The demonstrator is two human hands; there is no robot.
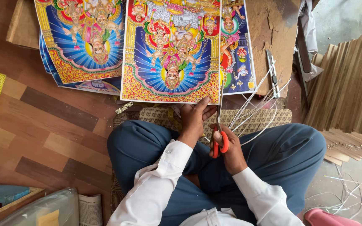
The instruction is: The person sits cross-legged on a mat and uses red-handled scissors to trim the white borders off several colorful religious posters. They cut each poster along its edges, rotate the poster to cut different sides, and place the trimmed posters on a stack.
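A: Down on the floor, cross-legged in blue trousers (pixel 281 150) and white sleeves (pixel 160 184). Left hand (pixel 194 117) flat on the near edge of a colourful printed poster (pixel 171 54), thumb on top, fingers tucked under, pinching the sheet.

B: And the right hand (pixel 227 146)?

A: Wrapped through the orange handles of a pair of scissors (pixel 220 125), closed around them, blades running up along the poster's right edge. Cannot tell whether the blades are spread or pressed together.

B: Poster's place?

A: Straight ahead of the knees, bottom edge touching the left hand, lying over another print (pixel 237 46) on its right. More prints stacked to the left (pixel 80 37).

B: Offcuts?

A: Thin white paper strips (pixel 256 109) fanned out just right of the scissors, across a patterned mat (pixel 252 119). More strips loose on the grey floor (pixel 344 188), lower right.

B: Anything holding anything?

A: Wooden box (pixel 9 207) at the lower left corner, contents too dark to tell. Beside it a clear plastic bag (pixel 47 209) with something yellow inside, and a folded newspaper (pixel 91 209) just next to that.

B: Right side?

A: Stack of flat wooden boards (pixel 348 83), edges stepped. Brown cardboard (pixel 273 33) under the far prints. Something pink (pixel 327 217) at the bottom edge.
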